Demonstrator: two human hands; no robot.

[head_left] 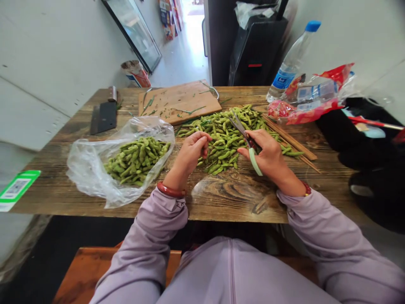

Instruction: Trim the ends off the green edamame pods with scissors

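My right hand (pixel 267 152) grips a pair of scissors (pixel 255 161) with pale green handles, blades pointing up and away over the pile of green soybean pods (pixel 223 141). The blades look slightly apart. My left hand (pixel 193 152) is closed in a pinch at the pile's left edge; whatever its fingers hold, if anything, cannot be made out. Left of that hand lies a clear plastic bag (pixel 91 169), its mouth spread open, with more pods (pixel 139 160) heaped in it.
Behind the pile is a wooden cutting board (pixel 177 99) with green scraps. A cleaver (pixel 103 118) lies at the back left. Wooden chopsticks (pixel 292 141) lie right of the pods. Further right are a water bottle (pixel 286 69), red plastic packaging (pixel 316 101) and a black bag (pixel 376 156).
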